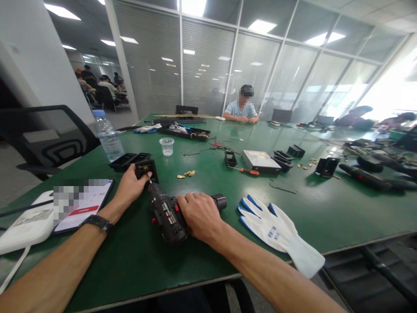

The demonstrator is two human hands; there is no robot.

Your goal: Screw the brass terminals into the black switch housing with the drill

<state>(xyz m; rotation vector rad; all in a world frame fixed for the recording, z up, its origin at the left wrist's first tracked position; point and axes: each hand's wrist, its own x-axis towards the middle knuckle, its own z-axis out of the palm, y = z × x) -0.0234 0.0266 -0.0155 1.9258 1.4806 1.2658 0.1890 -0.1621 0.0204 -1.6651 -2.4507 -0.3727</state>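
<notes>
on green table (137,256), right hand (200,217) grips drill (167,215), left hand (132,187) steadies black part (146,168).

A wide green worktop (325,208) fills the room. Behind its far edge runs a glass partition wall (208,65) with closed grey blinds. Above it, ceiling light panels (262,26) glow white. To its right, bright windows (394,87) flare; to its left stands a black mesh chair (55,139) beside a white wall (35,56).

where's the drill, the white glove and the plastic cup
drill (167,214), head view, on its black body
white glove (276,230), head view, on the palm
plastic cup (167,146), head view, on its clear wall
</notes>
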